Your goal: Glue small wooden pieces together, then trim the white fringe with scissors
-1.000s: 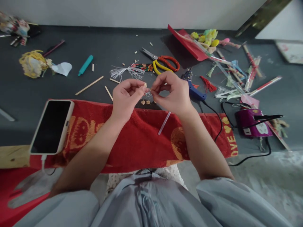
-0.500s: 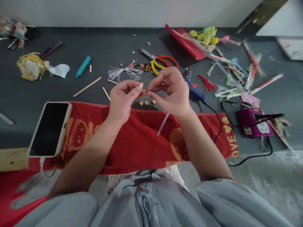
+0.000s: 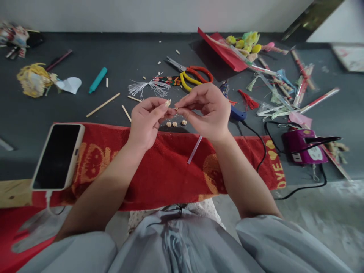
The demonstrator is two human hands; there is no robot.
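Between thumb and forefinger, my left hand pinches a small cream-coloured piece, too small to make out in detail. The fingertips of my right hand are pressed together and meet those of the left, at a tiny brownish bit that I cannot name. Below the hands, several small cream flower-shaped pieces lie in a row on the dark table near the towel's edge. A bundle of white strings lies just beyond my left hand. Scissors with orange and yellow handles rest behind my right hand.
A red towel covers the table's front edge, with a phone at its left. To the right are a blue-handled tool with a black cord, a purple power block and a red tassel. A teal marker lies left.
Both hands stay together at nearly the same spot. My right hand has shifted slightly down and right, covering more of the blue-handled tool. The view has moved slightly.
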